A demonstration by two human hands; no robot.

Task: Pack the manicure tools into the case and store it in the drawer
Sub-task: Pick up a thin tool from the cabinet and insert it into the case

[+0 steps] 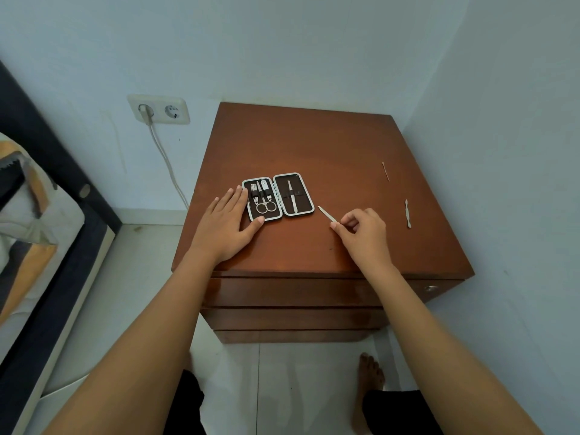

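A small dark manicure case lies flat and unfolded on the brown nightstand. Its left half holds scissors, clippers and other small tools; its right half holds one slim metal tool. My left hand rests flat on the nightstand top, fingertips touching the case's left edge. My right hand pinches a thin pointed metal tool just right of the case, tip aimed toward it. A wavy metal tool and a thin stick-like tool lie loose near the right edge.
The nightstand's drawer fronts are closed below the top, with a small knob at the right. Walls stand close behind and to the right. A wall socket with a cable and a bed are to the left. My foot stands on the tiled floor.
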